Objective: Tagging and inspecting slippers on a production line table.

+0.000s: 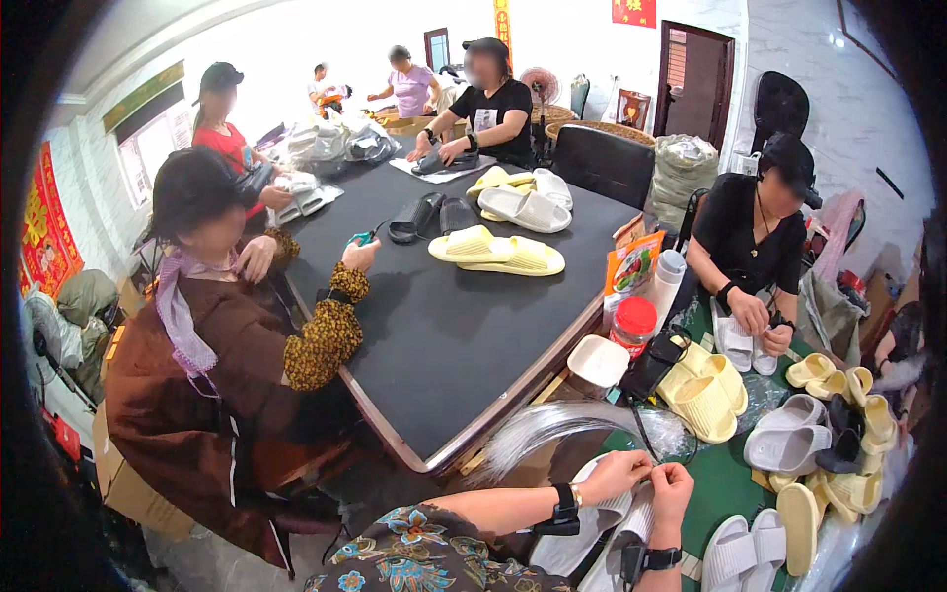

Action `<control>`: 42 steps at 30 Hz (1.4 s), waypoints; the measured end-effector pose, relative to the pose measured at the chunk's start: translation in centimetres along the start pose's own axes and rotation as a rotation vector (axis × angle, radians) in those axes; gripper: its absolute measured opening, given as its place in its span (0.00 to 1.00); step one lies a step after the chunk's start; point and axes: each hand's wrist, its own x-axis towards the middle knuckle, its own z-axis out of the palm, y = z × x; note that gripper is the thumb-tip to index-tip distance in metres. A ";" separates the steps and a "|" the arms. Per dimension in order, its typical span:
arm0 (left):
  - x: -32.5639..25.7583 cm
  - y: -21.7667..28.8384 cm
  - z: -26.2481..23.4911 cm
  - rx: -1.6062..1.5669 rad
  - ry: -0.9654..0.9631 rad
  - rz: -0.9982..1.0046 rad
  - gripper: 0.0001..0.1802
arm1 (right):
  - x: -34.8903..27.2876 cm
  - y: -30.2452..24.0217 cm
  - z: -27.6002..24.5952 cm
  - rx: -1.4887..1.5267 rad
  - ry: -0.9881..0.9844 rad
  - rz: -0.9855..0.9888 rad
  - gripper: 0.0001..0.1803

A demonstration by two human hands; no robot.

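Observation:
My left hand point(614, 477) and my right hand point(673, 493) are close together, fingertips pinched and nearly touching. Whatever they pinch is too small to make out. Just beneath them lies a pair of light grey slide slippers point(584, 531), partly covered by my hands and wrists. Left of my hands, a bundle of thin clear plastic strands point(533, 429) fans out over the table edge. Beyond my hands rests a pair of yellow slippers point(702, 395). To the right of my right wrist stands another grey pair point(745, 553).
More yellow, grey and black slippers point(789, 434) crowd the green table point(705, 488) at right. A red-lidded jar point(633, 321), white container point(599, 363) and bottle point(668, 276) stand at its far-left edge. Several people sit or stand around the black table point(395, 335), one holding scissors point(363, 237).

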 end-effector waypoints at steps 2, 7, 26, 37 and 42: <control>-0.1 0.8 -0.3 -0.021 -0.002 0.008 0.10 | 0.1 0.3 -0.1 0.047 0.037 0.004 0.06; 0.0 0.6 -0.7 -0.061 -0.023 0.009 0.08 | 0.1 0.2 0.1 0.047 -0.004 0.011 0.05; 0.2 -0.1 0.0 -0.016 -0.042 -0.013 0.10 | 0.2 0.9 -0.3 0.052 -0.026 0.019 0.06; -1.7 1.7 -5.7 -0.588 0.353 0.119 0.27 | 0.5 0.3 -0.3 0.129 -0.095 0.123 0.05; -9.4 8.2 -14.9 -0.757 0.842 0.541 0.35 | 0.7 -0.4 -0.4 0.144 -0.091 0.144 0.05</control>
